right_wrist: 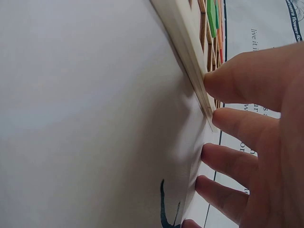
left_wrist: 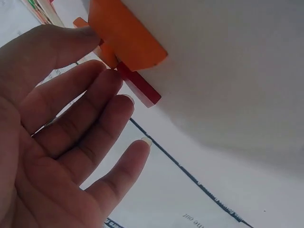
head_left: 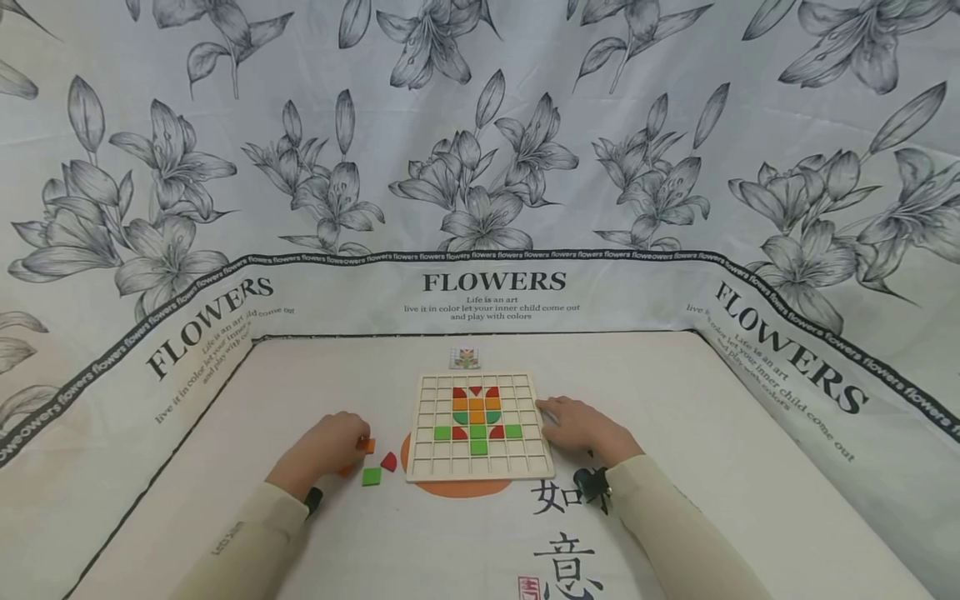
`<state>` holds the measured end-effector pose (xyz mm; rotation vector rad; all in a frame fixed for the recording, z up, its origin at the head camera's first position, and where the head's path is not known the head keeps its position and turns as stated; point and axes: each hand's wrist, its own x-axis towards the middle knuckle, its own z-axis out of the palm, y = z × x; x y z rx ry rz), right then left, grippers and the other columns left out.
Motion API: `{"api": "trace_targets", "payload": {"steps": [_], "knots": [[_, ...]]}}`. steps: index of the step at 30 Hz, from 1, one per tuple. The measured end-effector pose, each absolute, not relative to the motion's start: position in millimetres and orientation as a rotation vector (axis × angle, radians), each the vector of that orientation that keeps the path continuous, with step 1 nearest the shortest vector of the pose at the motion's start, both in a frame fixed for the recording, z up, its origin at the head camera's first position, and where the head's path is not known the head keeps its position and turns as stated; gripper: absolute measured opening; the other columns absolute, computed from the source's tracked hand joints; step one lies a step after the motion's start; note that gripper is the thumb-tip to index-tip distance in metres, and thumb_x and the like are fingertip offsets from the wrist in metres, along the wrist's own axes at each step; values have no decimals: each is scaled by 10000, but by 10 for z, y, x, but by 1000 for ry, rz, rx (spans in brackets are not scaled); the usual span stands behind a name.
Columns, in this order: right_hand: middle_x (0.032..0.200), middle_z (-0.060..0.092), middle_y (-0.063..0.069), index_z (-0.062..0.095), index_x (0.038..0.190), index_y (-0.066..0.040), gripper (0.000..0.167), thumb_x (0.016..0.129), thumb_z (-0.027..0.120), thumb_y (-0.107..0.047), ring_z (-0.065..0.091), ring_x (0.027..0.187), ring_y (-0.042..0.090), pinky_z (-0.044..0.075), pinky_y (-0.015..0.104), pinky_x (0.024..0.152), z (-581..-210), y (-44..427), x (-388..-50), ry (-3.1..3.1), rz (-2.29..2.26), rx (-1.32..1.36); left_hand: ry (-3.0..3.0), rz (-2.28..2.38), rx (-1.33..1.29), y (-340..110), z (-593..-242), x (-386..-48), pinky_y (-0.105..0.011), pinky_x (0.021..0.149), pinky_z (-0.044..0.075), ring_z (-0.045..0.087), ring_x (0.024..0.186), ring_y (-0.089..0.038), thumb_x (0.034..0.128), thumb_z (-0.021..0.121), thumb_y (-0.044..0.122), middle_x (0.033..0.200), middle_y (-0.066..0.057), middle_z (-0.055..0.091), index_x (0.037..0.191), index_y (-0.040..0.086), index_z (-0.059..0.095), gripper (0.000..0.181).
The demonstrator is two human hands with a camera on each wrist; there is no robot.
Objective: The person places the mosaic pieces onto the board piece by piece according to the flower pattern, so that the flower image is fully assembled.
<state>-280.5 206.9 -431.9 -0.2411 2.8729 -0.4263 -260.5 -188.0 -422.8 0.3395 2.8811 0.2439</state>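
A square wooden grid board (head_left: 420,408) holds a flower-like pattern of red, orange, teal and green tiles. To its left, my left hand (head_left: 330,446) pinches a small orange tile (head_left: 368,446) low over the table. Another orange piece (left_wrist: 126,38) lies close by, partly hidden by the hand in the head view. A red quarter-round tile (head_left: 388,462) and a green square tile (head_left: 371,477) lie between that hand and the board. My right hand (head_left: 581,427) touches the board's right edge, its fingers (right_wrist: 237,128) fairly straight and spread.
Behind the board lies a small pattern card (head_left: 465,358). An orange circle (head_left: 461,489) and black characters (head_left: 566,558) are printed on the white tablecloth. Flower-printed curtains (head_left: 487,292) enclose the table at the back and sides. A dark speck of something shows by the right wrist.
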Motion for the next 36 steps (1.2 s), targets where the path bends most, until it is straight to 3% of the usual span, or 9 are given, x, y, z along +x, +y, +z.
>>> {"api": "trace_targets", "payload": {"steps": [5, 15, 25, 36], "knots": [[1541, 359, 133, 392, 1485, -163, 580, 927, 486, -292, 319, 1425, 370, 304, 548, 1125, -4335, 2067, -2806, 2877, -421, -234, 2877, 276, 316, -1867, -4215, -2615, -340, 757, 521, 524, 799, -186, 855, 705, 124, 913, -21, 620, 1029, 81, 689, 181], [1539, 359, 141, 395, 1483, -165, 579, 925, 483, -292, 322, 1424, 371, 303, 549, 1125, -4348, 2072, -2803, 2871, -417, -233, 2858, 395, 317, -1843, -4215, -2677, -306, 692, 493, 526, 790, -181, 814, 712, 108, 882, -13, 586, 989, 109, 648, 186], [1543, 357, 134, 399, 1482, -169, 575, 926, 477, -295, 315, 1431, 362, 299, 545, 1130, -4348, 2078, -2812, 2883, -419, -238, 2864, 518, 322, -1693, -4189, -2720, -353, 823, 535, 532, 909, -174, 783, 755, 193, 1024, 16, 631, 1081, 145, 685, 310], [1543, 358, 135, 395, 1484, -174, 579, 924, 481, -290, 316, 1430, 362, 296, 543, 1132, -4309, 2065, -2795, 2869, -423, -227, 2852, 616, 358, -1451, -4164, -2725, -377, 888, 518, 534, 924, -174, 783, 768, 218, 1002, 34, 645, 1063, 135, 714, 298]]}}
